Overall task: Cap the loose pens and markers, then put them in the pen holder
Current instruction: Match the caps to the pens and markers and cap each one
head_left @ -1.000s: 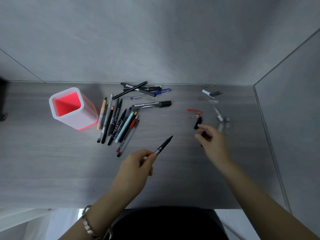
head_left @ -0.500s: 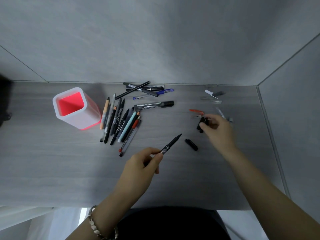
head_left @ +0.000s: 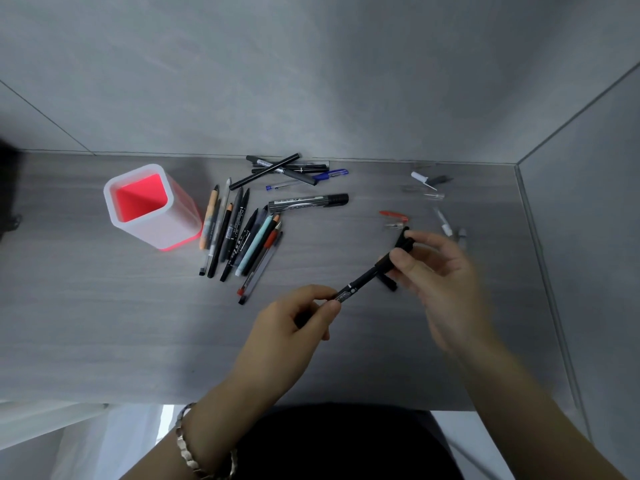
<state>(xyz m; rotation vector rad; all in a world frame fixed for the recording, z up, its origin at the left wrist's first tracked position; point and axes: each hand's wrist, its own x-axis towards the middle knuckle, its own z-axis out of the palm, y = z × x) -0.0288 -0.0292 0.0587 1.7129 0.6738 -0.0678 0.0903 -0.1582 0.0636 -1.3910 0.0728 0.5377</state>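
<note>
The thumb and forefinger of the right hand (head_left: 440, 271) pinch a small black cap (head_left: 404, 240) at the tip end of a black marker (head_left: 360, 282). The other fingers of this hand are loosely spread and a little blurred. The left hand (head_left: 294, 317) pinches the rear end of the same marker between thumb and fingertips, with the remaining fingers curled under. The marker is held in the air over the grey table (head_left: 104, 323), slanted, with its tip toward the far right. I cannot tell if the cap is already fully seated or only meets the tip.

The step in hand seems to be the pressing of this cap. To do it well, the cap should stay in one line with the barrel. The left hand should hold firm as a counter-force while the right pushes straight along the axis until the cap stops.

Just under the marker a second black cap (head_left: 389, 283) lies on the table, and a red cap (head_left: 393, 214) and some pale caps (head_left: 420, 177) lie farther back. The loose pens (head_left: 242, 237) wait in a heap on the left. Beyond them, well apart from both hands, stands the pink-and-white pen holder (head_left: 173, 226), which shows no pen inside.
</note>
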